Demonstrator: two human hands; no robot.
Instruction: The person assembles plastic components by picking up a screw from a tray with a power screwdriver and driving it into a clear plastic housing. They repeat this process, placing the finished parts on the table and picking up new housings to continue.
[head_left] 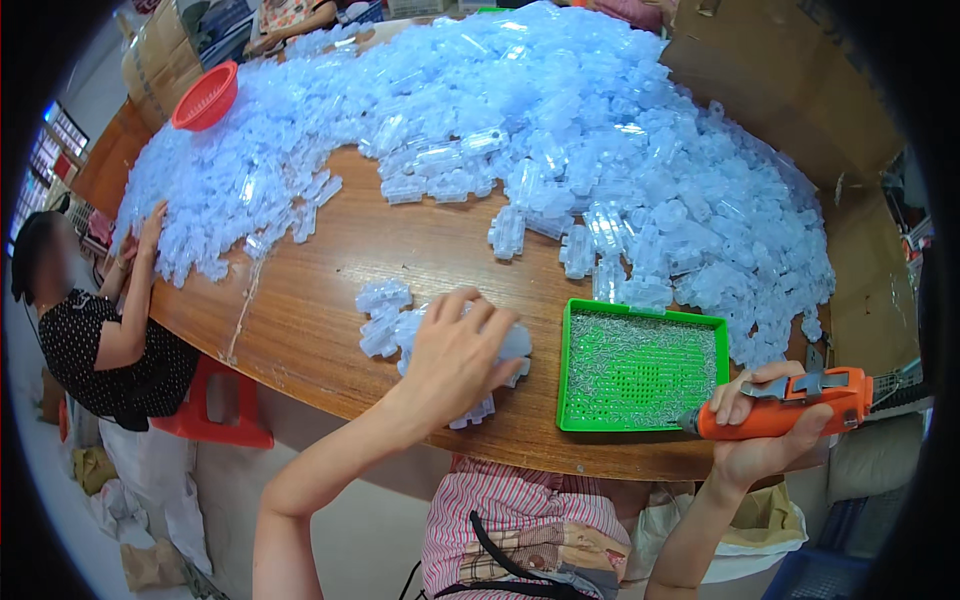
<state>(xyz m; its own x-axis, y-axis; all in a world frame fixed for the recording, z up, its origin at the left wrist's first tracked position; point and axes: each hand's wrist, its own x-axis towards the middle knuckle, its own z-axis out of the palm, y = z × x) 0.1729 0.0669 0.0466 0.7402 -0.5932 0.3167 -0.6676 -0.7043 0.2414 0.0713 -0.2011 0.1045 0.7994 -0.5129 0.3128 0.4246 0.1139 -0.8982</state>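
Observation:
My left hand point(455, 350) is curled over a small group of clear plastic parts near the table's front edge. Between its fingers and thumb sits one clear plastic part point(517, 342), partly covered by the hand. More of these parts point(383, 310) lie just left of the hand. In my right hand point(745, 440) is an orange electric screwdriver point(785, 408), held sideways with its tip pointing left. That tip is at the lower right corner of a green tray point(563, 375), which holds many small silver screws point(640, 375).
A huge heap of clear plastic parts point(560, 90) covers the far side of the wooden table point(330, 240). On it at the left rests a red basket point(206, 97). Another person point(110, 330) works at the left edge by a red stool point(225, 405). Cardboard point(790, 90) walls the right.

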